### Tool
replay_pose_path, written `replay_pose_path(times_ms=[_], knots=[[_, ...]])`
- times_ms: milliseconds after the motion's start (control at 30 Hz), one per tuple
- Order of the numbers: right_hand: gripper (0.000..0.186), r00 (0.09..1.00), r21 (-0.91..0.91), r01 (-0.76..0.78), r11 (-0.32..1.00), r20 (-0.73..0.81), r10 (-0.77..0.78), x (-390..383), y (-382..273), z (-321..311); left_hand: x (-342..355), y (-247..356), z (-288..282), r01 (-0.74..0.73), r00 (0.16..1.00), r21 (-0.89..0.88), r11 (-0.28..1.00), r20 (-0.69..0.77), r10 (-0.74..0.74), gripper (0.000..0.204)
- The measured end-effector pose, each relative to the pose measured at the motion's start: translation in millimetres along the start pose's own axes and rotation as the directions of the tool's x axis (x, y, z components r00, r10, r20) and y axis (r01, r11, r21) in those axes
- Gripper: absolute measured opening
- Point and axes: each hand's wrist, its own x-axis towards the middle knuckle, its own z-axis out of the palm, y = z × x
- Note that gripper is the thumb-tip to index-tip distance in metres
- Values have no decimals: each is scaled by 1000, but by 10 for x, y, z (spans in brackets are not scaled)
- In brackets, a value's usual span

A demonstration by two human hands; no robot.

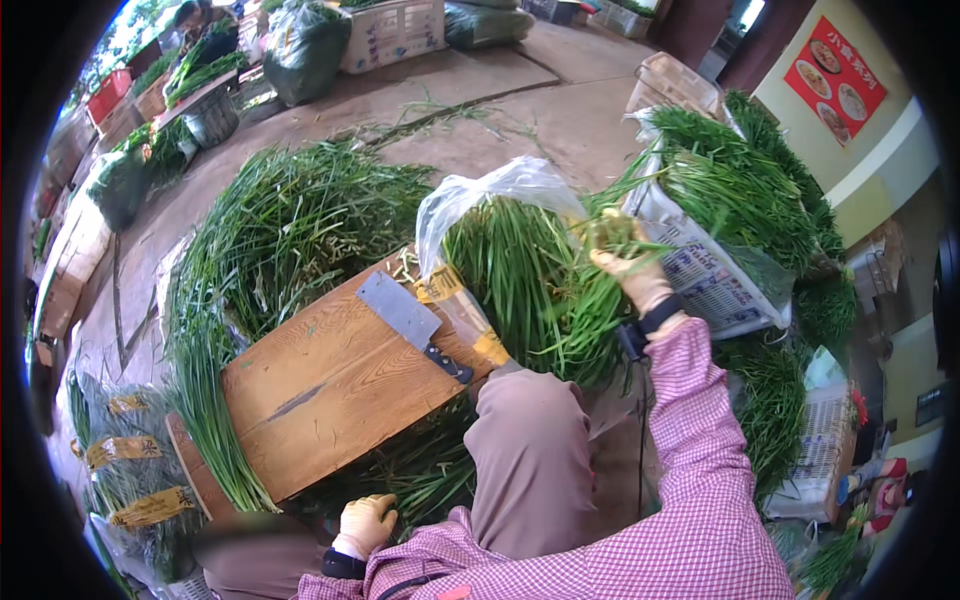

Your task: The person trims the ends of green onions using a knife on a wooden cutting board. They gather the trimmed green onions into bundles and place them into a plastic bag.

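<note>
My gloved right hand (625, 245) is raised at the right side of a clear plastic bag (470, 190) of long green leaves (510, 280), its fingers closed on some loose blades. My gloved left hand (370, 522) rests low by my lap, fingers apart and slightly bent, holding nothing visible. A cleaver (395, 310) lies on the tilted wooden board (310, 390), with cut pale stem ends (405, 265) at its far edge. A long bundle of leaves (220, 430) lies along the board's left edge.
A large leaf heap (290, 220) lies beyond the board. Piled crates (720, 270) of greens stand right, beside a wall. Taped bagged bundles (130, 460) lie left. Farther back are large sacks (305, 55), more crates (390, 35) and another person (200, 30) among greens.
</note>
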Motion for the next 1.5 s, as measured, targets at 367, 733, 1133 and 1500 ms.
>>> replay_pose_path(times_ms=[367, 733, 1133, 1500], knots=[[48, 907, 20, 388, 921, -187, -378, -238, -1730, -894, -56, 370, -267, -182, 959, -66, 981, -233, 162, 33], [32, 917, 448, 396, 802, -245, -316, -630, -2305, 294, -209, 1057, -759, -255, 965, -646, 720, -216, 148, 39], [35, 988, 606, 132, 785, -13, -156, -1520, -1891, 2060, -216, 1394, -838, -273, 869, -949, 161, -171, 464, 71], [91, 747, 551, 13, 834, 550, -375, -2762, -1732, 2702, -264, 997, -1022, -204, 899, -468, -860, -437, 24, 79]])
